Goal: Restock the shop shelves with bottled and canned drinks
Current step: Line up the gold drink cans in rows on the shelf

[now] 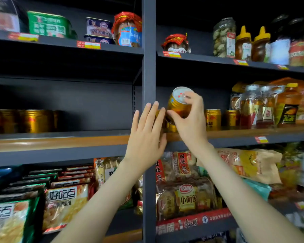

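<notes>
Dim shelves — upper recesses black, edges blurred and wide-angle bowed.

Gold can (178, 106) with silver top, dark grey shelf (60, 155) with orange-brown edge strip.

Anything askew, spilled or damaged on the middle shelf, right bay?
Only the gold can: the right hand grips it tilted, off the middle shelf. The standing gold cans farther back are upright. No spill or damage visible.
</notes>
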